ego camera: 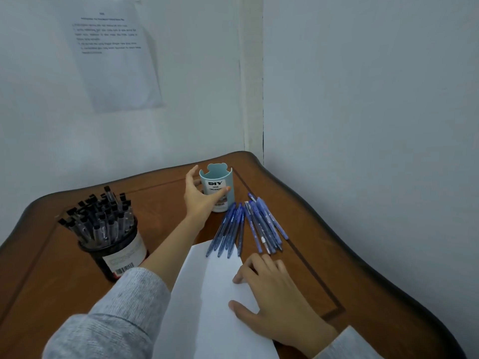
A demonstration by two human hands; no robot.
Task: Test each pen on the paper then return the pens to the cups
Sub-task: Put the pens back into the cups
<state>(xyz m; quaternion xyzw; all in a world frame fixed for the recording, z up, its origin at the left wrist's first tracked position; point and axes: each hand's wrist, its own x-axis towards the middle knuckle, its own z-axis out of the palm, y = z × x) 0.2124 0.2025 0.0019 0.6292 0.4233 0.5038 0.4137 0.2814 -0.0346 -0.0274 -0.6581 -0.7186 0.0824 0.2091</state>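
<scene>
Now the left hand (201, 196) grips the pale-blue labelled cup (219, 177), blue pens (248, 229) fanned beyond the loose right hand (269, 294).

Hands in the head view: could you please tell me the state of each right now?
Left hand: grips the blue cup.
Right hand: open, resting on the paper.

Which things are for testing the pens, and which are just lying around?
For the job:
blue pens, lying loose
white paper, under the right hand
light blue cup, held by the left hand
black pens in the black cup

Just lying about:
printed sheet on the wall
wooden table underneath everything
</scene>
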